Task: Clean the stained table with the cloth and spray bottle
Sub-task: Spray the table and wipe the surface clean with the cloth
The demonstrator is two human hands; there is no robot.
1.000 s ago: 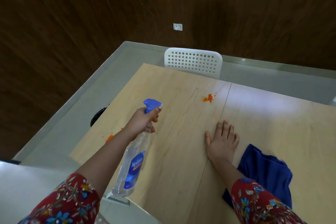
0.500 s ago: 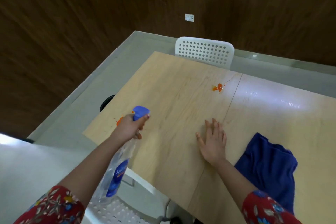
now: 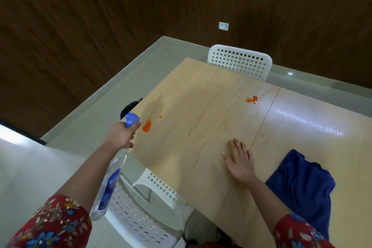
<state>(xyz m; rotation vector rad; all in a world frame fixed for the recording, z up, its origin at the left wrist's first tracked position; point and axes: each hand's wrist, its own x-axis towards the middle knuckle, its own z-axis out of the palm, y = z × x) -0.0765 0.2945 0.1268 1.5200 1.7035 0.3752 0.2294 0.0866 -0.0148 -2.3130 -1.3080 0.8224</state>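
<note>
My left hand [image 3: 120,136] grips the neck of a clear spray bottle [image 3: 107,183] with a blue trigger head, held over the table's left edge. The nozzle points at an orange stain [image 3: 147,126] just beyond it. A second orange stain [image 3: 252,99] lies farther off near the seam of the light wooden table [image 3: 201,106]. Flat on the tabletop rests my right hand [image 3: 239,160], fingers straight. A crumpled dark blue cloth [image 3: 302,185] lies to the right of that hand, apart from it.
A white perforated chair [image 3: 240,62] stands at the table's far end. Another white perforated chair [image 3: 141,213] sits below the near left edge. A dark round object [image 3: 128,106] shows on the floor by the left edge. Dark wood-panelled walls surround the grey floor.
My left hand has carried the spray bottle leftward to the table's left edge, close to the near orange stain. My right hand has stayed flat on the table. The view has shifted left.
</note>
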